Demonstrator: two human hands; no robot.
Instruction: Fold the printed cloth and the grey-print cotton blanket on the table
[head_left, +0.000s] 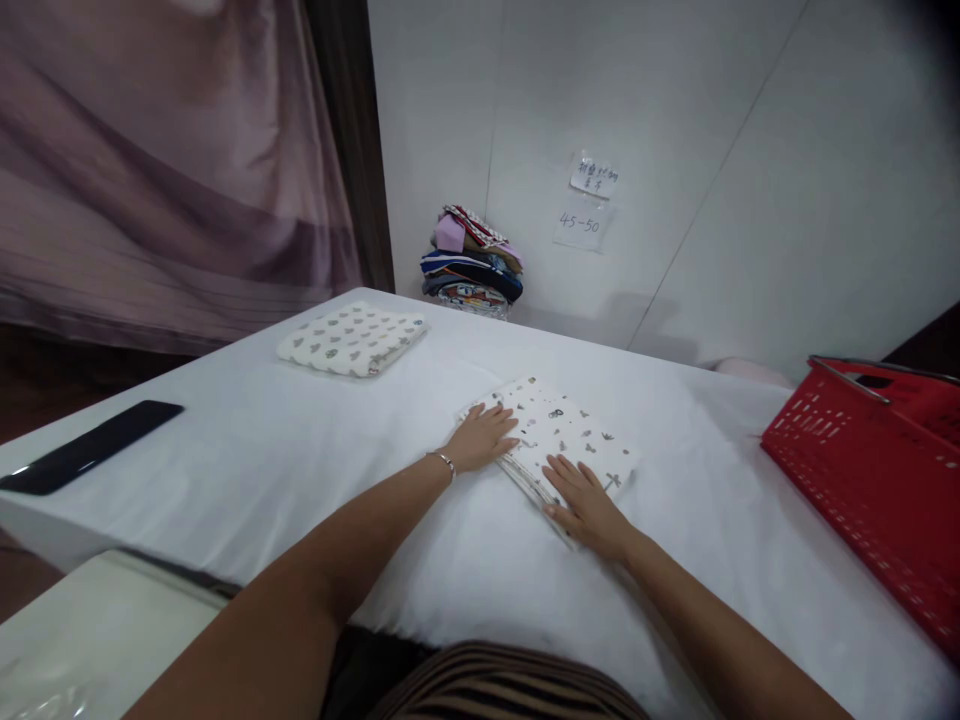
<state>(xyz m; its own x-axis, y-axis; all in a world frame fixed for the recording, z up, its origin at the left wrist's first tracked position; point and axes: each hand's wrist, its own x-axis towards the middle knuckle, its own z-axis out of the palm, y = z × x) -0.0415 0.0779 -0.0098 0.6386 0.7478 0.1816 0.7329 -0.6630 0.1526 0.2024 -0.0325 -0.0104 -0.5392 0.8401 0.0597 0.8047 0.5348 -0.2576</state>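
Note:
A folded white cloth with small printed figures (564,432) lies on the white table (300,470) in front of me. My left hand (484,437) rests flat on its left edge, fingers stretched out, a thin bracelet on the wrist. My right hand (586,502) lies flat on the near edge of the same cloth, fingers spread. Neither hand grips anything. A second folded cloth with a similar print (351,338) sits apart at the far left of the table.
A red plastic basket (877,480) stands at the right. A black flat object (86,446) lies near the table's left edge. A pile of folded coloured clothes (472,262) sits by the wall, under two paper notes (589,200). A purple curtain (150,150) hangs left.

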